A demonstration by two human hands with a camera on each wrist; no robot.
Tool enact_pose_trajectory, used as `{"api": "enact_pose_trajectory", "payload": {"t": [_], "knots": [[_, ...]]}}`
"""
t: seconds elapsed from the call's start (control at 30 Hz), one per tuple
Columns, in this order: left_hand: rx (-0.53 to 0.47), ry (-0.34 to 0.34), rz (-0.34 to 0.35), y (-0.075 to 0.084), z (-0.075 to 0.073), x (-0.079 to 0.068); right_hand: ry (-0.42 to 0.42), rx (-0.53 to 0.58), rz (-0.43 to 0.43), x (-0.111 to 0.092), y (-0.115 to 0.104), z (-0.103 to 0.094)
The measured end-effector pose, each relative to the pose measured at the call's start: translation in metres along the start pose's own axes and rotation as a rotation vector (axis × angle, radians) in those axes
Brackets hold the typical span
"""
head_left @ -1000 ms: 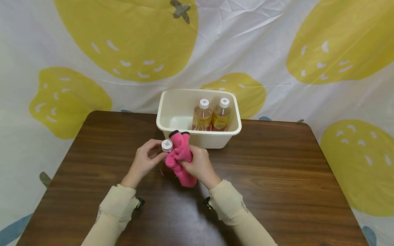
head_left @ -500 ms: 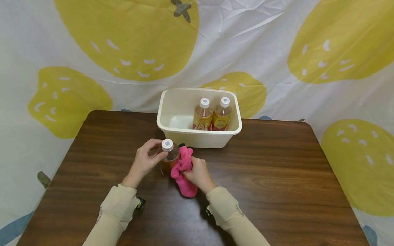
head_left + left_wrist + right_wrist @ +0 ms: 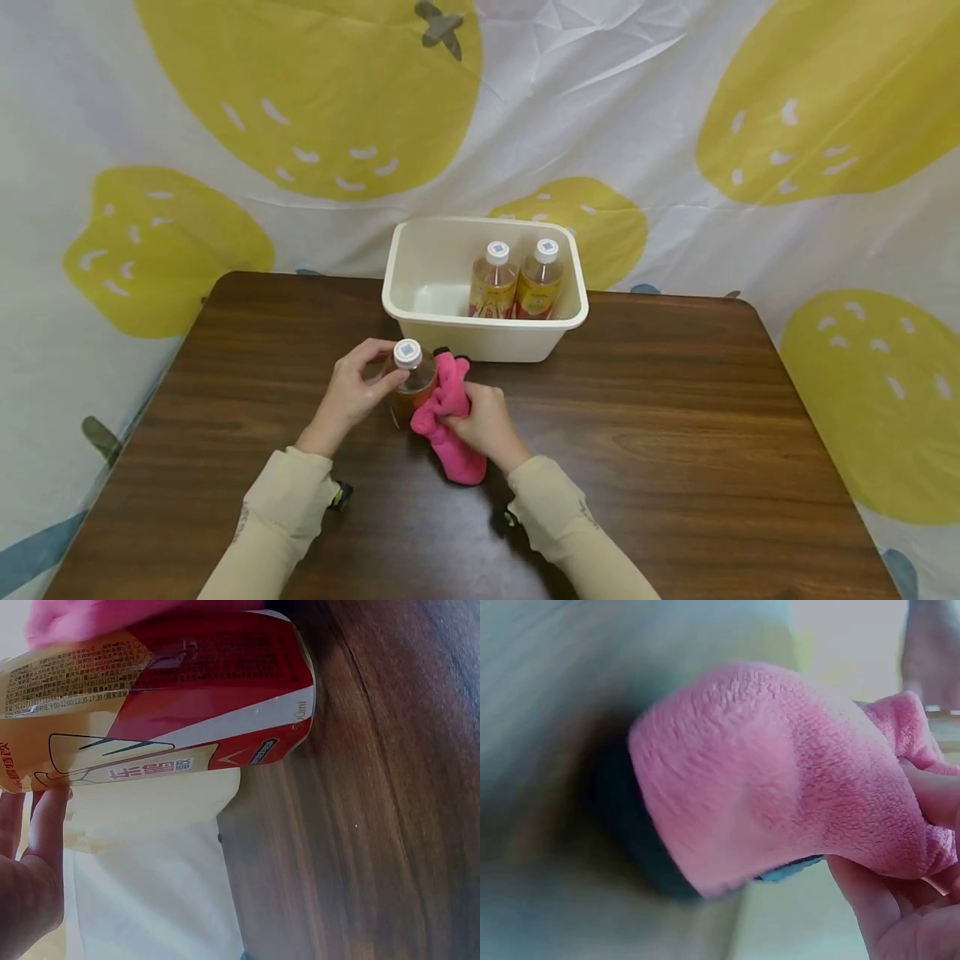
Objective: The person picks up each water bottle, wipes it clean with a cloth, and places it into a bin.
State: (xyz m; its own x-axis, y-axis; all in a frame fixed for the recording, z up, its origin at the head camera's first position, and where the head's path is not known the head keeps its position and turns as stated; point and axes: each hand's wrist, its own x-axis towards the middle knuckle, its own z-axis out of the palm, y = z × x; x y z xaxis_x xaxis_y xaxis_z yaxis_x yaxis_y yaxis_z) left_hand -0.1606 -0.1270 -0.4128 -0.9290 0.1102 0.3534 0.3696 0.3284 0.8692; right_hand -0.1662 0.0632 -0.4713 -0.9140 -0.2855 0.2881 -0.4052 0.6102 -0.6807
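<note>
My left hand (image 3: 352, 387) holds a clear drink bottle (image 3: 417, 382) with a white cap by its upper part, thumb and fingers around it just below the cap. The bottle stands upright on the table; its red and yellow printed label (image 3: 202, 690) shows in the left wrist view. My right hand (image 3: 486, 421) grips a bunched pink cloth (image 3: 459, 457) with dark edging. That cloth lies against the bottle's right side and covers part of it. Close up in the right wrist view, the fluffy cloth (image 3: 757, 772) bulges out from between my right thumb and fingers (image 3: 862, 900).
Just behind the bottle stands a cream plastic bin (image 3: 480, 340). Two similar bottles, a left one (image 3: 492, 287) and a right one (image 3: 540, 285), stand upright in its right half. A fruit-print curtain (image 3: 600, 125) hangs behind the dark wooden table (image 3: 675, 433).
The pink cloth and right hand have dropped from beside the cap to lower on the bottle, uncovering its shoulder. The left hand keeps its hold in the same place.
</note>
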Motion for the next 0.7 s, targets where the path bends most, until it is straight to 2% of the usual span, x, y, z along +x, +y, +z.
{"api": "enact_pose_trajectory", "payload": {"t": [0.17, 0.3, 0.53, 0.7], "knots": [[0.003, -0.004, -0.015, -0.001, -0.001, 0.000, 0.075, 0.019, -0.099, 0.010, -0.021, -0.018], [0.008, -0.011, -0.026, -0.002, -0.001, -0.001, 0.103, -0.049, -0.161, 0.018, -0.035, -0.028], [0.043, 0.014, 0.038, -0.002, -0.001, -0.001, 0.094, -0.128, -0.189, 0.025, -0.046, -0.033], [0.039, 0.012, 0.030, 0.001, -0.001, 0.000, 0.077, -0.093, -0.137, 0.023, -0.046, -0.034]]}}
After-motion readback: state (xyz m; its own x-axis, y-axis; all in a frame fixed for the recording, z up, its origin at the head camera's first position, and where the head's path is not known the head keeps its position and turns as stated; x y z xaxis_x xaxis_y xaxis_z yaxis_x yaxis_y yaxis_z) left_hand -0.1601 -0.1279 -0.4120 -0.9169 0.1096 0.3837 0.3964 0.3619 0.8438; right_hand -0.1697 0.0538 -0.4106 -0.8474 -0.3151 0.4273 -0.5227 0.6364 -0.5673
